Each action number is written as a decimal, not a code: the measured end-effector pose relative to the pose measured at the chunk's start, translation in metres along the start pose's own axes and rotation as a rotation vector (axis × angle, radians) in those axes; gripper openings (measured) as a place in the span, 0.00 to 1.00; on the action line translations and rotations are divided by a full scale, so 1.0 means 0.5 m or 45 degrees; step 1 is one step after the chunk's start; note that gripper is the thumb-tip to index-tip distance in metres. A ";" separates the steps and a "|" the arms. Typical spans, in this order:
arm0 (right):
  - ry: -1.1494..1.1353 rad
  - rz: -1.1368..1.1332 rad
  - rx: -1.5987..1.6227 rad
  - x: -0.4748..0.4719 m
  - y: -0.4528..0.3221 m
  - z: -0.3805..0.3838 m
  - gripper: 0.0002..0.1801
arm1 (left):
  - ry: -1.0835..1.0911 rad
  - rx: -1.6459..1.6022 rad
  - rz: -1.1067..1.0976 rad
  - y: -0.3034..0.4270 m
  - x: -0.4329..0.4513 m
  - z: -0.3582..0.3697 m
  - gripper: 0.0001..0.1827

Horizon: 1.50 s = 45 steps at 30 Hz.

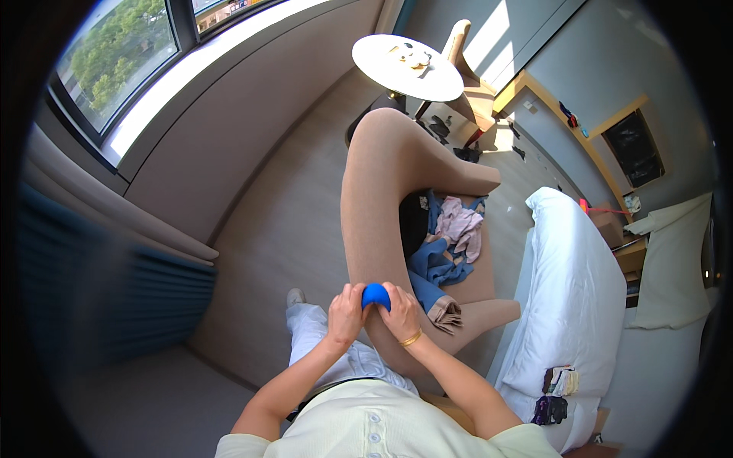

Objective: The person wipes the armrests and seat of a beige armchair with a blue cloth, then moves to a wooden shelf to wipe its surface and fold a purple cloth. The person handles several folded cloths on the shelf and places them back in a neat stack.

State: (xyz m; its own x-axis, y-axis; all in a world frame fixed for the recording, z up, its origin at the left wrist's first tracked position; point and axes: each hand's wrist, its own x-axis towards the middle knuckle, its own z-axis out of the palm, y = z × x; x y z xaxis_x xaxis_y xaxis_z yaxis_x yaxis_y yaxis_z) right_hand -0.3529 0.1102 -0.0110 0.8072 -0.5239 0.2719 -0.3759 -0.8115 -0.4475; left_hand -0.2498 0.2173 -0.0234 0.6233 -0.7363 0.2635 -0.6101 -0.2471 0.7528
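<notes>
A small bright blue rounded object is held between both hands in front of my waist; what it is cannot be told. My left hand grips its left side with curled fingers, and my right hand, with a gold bracelet at the wrist, grips its right side. Both hands are above the back of a tan upholstered armchair. On the chair's seat lie a crumpled pink garment, blue cloth, a black item and a folded tan and blue cloth.
To the right stands a bed with a white duvet, bearing folded small textiles. A round white table with small items and another chair stand ahead. Dark items lie on the floor. Blue curtains hang at left.
</notes>
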 end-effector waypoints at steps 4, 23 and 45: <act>-0.035 -0.029 -0.022 -0.063 0.008 -0.016 0.27 | -0.107 0.078 0.078 0.012 -0.048 0.004 0.24; 0.184 0.002 0.033 -0.013 0.005 0.015 0.21 | -0.080 0.144 0.141 -0.008 0.023 -0.010 0.18; 0.190 0.172 -0.010 -0.164 -0.018 -0.006 0.24 | -0.299 0.328 0.249 0.049 -0.077 -0.012 0.19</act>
State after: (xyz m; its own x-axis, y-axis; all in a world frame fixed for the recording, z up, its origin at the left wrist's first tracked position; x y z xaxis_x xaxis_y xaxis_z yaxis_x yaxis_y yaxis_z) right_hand -0.4174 0.1595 -0.0267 0.6729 -0.6601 0.3338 -0.4801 -0.7330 -0.4818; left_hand -0.2860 0.2433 -0.0115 0.3726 -0.9017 0.2194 -0.8276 -0.2159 0.5182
